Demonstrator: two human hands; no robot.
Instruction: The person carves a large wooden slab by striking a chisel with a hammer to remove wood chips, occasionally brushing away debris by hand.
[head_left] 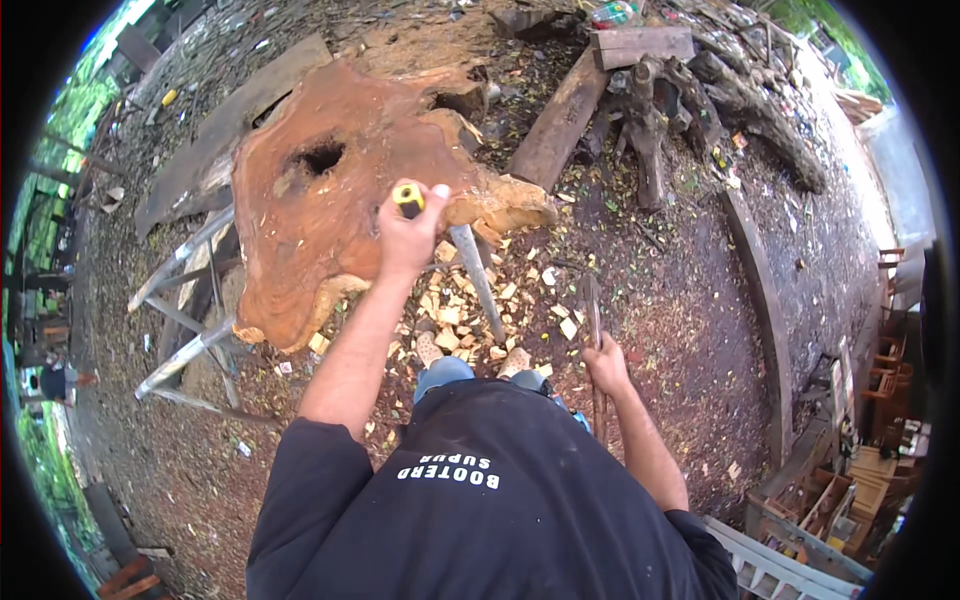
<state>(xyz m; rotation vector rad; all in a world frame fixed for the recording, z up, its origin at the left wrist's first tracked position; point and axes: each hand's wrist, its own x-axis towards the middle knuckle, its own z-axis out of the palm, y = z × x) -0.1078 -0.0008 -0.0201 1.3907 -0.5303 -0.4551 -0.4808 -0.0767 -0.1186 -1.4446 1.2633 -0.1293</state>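
A broad reddish-brown wood slab (320,225) with an irregular edge and a dark hole lies raised in front of me. My left hand (405,242) is closed around an upright chisel (408,198) with a yellow and black handle, over the slab's near right part. Its blade is hidden below the fist. Lower down on the right, my right hand (607,368) grips a long brown wooden stick (592,305), held beside my leg and apart from the slab. Pale, freshly cut wood shows along the slab's right rim.
Metal stand legs (185,355) jut out at the left, and a grey leg (478,282) slants down near my feet. Pale wood chips (450,305) litter the ground. Gnarled roots (645,130), a log (560,120) and a long plank (762,310) lie ahead and right.
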